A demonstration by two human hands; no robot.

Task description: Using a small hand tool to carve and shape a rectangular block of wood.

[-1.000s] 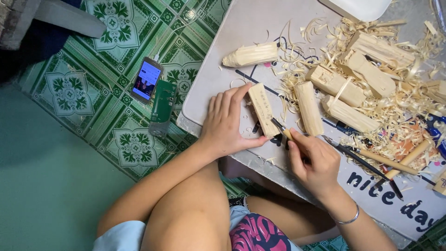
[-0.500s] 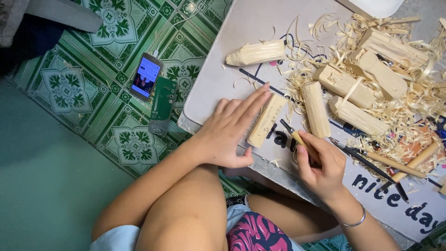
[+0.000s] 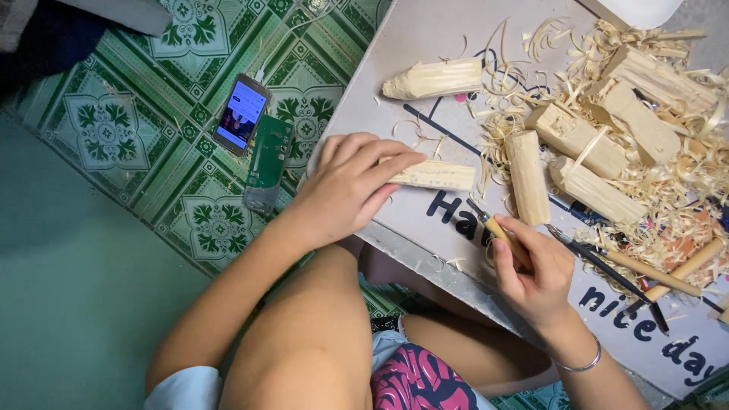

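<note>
The person's arms are bare to short pale sleeves. A thin silver bangle (image 3: 583,363) circles the right wrist, and pink shorts (image 3: 416,382) with a dark leaf pattern cover the lap.

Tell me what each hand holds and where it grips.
Left hand: wooden block, at its left end. Right hand: carving tool, by its wooden handle.
</note>
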